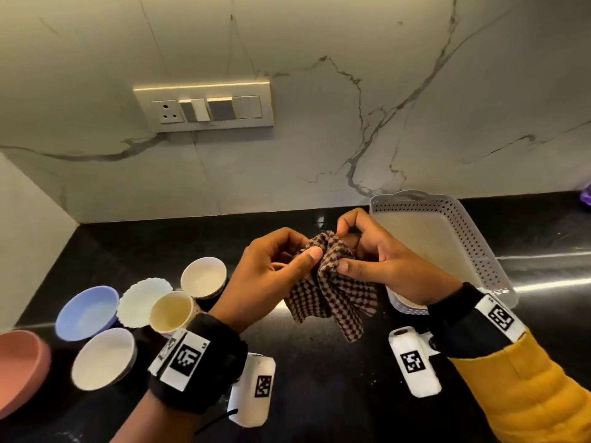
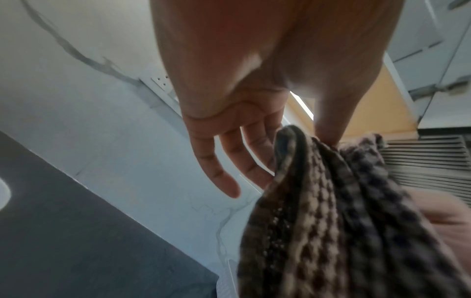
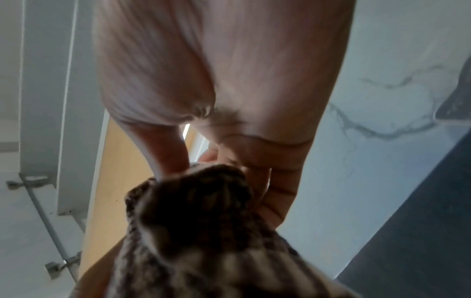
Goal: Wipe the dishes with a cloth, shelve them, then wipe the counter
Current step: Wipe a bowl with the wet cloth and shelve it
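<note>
Head view: one checked brown-and-cream cloth [image 1: 331, 282] hangs above the black counter [image 1: 319, 394], held up between two hands. The left hand [image 1: 271, 273] pinches its bunched top with the thumb pressed against the fabric; the right hand [image 1: 383, 263] pinches it from the other side, thumb and curled fingers closed on the folds. The lower part of the cloth droops free, clear of the counter.

Six dishes stand in a cluster at the left of the counter, well apart from the cloth: one pink bowl [image 1: 19, 366] at the edge of the picture, one blue bowl [image 1: 86, 311], one scalloped white bowl [image 1: 144, 302], one plain white bowl [image 1: 104, 359], one cream bowl [image 1: 203, 276] farther back, and one cup [image 1: 172, 311] with a yellowish inside, just behind the left wrist.

One perforated white tray [image 1: 479, 247] sits on the counter behind the right hand.

In the left wrist view, the thumb of the left hand [image 2: 254, 84] presses the cloth [image 2: 331, 221] while three fingers [image 2: 216, 165] extend loosely beside it. The right wrist view shows the right hand [image 3: 229, 100] closed on the cloth [image 3: 203, 231].
</note>
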The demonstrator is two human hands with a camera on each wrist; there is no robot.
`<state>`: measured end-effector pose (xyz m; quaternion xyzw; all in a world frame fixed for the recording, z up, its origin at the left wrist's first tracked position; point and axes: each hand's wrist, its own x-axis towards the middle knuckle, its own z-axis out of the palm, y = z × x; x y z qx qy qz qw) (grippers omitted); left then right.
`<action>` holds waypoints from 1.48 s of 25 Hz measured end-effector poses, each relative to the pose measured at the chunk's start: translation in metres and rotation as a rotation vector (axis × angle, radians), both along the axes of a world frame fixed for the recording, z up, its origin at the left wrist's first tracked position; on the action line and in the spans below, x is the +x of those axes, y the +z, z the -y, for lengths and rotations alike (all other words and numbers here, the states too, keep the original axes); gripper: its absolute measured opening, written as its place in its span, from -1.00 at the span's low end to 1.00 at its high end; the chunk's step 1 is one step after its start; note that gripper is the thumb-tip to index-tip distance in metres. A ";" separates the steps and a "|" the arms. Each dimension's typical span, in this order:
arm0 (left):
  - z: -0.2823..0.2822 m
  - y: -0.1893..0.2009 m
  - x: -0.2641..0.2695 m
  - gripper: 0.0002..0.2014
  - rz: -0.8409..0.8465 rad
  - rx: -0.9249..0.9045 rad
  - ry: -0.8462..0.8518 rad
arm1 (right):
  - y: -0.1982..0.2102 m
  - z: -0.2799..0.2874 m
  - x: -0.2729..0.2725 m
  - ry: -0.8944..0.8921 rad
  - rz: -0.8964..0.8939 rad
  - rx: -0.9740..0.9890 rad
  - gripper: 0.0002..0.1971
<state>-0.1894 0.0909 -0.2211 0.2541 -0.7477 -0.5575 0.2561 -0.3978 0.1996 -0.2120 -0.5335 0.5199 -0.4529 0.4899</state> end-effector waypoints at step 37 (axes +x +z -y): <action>0.102 -0.174 0.406 -0.18 0.412 0.661 1.511 | -0.033 0.124 0.250 -0.147 0.129 0.075 -0.63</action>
